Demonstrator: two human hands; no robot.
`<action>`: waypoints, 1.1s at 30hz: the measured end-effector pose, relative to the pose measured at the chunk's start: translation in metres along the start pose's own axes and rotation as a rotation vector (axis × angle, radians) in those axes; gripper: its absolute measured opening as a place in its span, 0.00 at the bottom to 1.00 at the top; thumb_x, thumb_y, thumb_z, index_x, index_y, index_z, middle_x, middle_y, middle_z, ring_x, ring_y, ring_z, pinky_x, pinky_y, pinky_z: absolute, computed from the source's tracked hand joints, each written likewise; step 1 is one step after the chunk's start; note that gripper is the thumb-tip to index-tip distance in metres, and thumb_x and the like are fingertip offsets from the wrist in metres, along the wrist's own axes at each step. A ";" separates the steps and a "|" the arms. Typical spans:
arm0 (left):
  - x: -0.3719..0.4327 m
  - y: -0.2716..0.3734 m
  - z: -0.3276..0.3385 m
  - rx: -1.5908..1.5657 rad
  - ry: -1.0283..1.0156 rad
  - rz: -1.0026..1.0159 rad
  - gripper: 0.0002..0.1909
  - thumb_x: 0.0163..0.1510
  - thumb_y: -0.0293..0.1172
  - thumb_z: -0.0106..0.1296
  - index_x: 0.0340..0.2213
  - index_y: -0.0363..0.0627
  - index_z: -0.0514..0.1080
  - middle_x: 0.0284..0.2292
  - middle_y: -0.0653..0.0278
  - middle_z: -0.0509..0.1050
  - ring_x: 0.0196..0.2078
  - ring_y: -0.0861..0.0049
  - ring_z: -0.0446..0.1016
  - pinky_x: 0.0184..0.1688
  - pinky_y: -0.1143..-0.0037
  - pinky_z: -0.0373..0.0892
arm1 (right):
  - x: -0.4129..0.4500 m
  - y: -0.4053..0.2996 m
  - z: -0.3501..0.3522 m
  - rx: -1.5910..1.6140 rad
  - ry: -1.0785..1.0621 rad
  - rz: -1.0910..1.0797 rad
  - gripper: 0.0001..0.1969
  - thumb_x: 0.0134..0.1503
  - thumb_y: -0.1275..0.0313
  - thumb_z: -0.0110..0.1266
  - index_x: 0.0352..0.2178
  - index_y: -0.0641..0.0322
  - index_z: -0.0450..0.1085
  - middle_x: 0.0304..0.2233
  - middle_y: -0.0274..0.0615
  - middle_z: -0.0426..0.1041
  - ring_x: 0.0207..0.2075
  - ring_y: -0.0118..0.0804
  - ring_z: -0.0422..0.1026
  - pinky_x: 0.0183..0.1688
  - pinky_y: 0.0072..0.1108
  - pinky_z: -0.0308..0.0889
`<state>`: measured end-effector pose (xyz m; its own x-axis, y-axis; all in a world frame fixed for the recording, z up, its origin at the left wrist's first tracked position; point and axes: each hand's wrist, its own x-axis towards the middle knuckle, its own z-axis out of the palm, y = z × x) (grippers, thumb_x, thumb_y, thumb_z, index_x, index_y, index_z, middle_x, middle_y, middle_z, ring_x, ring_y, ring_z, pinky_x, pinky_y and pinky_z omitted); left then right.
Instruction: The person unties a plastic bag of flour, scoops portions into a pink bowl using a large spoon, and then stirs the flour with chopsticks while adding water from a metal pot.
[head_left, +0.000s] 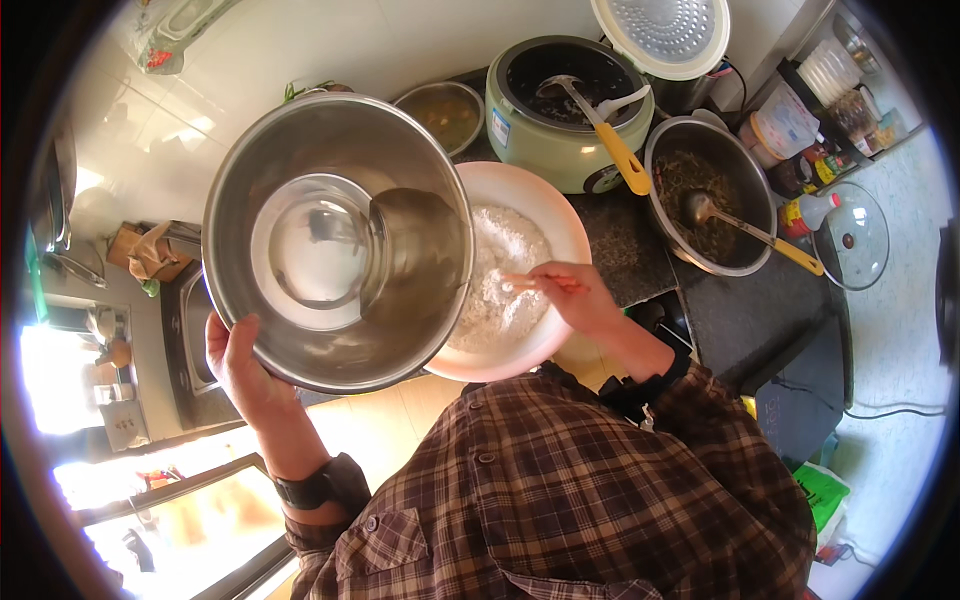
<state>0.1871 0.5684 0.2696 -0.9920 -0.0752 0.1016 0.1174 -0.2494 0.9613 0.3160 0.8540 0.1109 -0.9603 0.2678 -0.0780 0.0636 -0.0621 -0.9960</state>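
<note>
My left hand (241, 367) grips the rim of a large stainless steel basin (405, 150) at its lower left. Clear liquid, probably water, seems to lie in the basin's bottom, though reflections blur this. The basin overlaps the left part of a pale pink-white bowl (566, 225). White flour (517, 232) fills the bowl's middle, loose and partly clumped. Over the flour, my right hand (574, 296) is closed around chopsticks (521, 279), whose tips reach into the clumps.
Behind the bowl stands an open green rice cooker (525, 161) with a yellow-handled ladle (622, 157). To its right, a steel pot (761, 187) holds shredded food and another ladle (787, 251). A glass lid (862, 262) leans at the wall. A soup bowl (450, 112) sits behind the basin.
</note>
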 end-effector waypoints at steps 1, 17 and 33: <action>0.000 0.002 0.000 0.000 0.020 0.004 0.11 0.39 0.17 0.42 0.29 0.37 0.66 0.27 0.61 0.70 0.27 0.77 0.69 0.34 0.79 0.67 | 0.005 0.004 -0.004 -0.001 -0.002 0.001 0.07 0.52 0.77 0.45 0.31 0.71 0.67 0.27 0.39 0.71 0.30 0.23 0.68 0.33 0.14 0.62; 0.003 0.000 0.007 0.010 -0.011 0.023 0.10 0.40 0.16 0.43 0.29 0.37 0.66 0.27 0.61 0.70 0.27 0.77 0.70 0.34 0.79 0.67 | 0.029 0.022 0.014 -0.025 -0.004 0.069 0.09 0.52 0.74 0.46 0.32 0.69 0.68 0.25 0.40 0.71 0.25 0.23 0.66 0.28 0.14 0.61; 0.014 -0.005 -0.009 -0.002 -0.021 0.021 0.17 0.38 0.21 0.45 0.35 0.35 0.65 0.30 0.57 0.70 0.31 0.71 0.71 0.35 0.76 0.69 | 0.028 0.030 -0.002 -0.186 -0.078 -0.130 0.09 0.50 0.74 0.48 0.33 0.65 0.69 0.25 0.41 0.72 0.26 0.25 0.68 0.28 0.16 0.63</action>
<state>0.1727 0.5604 0.2637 -0.9900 -0.0603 0.1275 0.1387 -0.2501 0.9582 0.2920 0.8611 0.0785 -0.9813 0.1864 0.0474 -0.0196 0.1481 -0.9888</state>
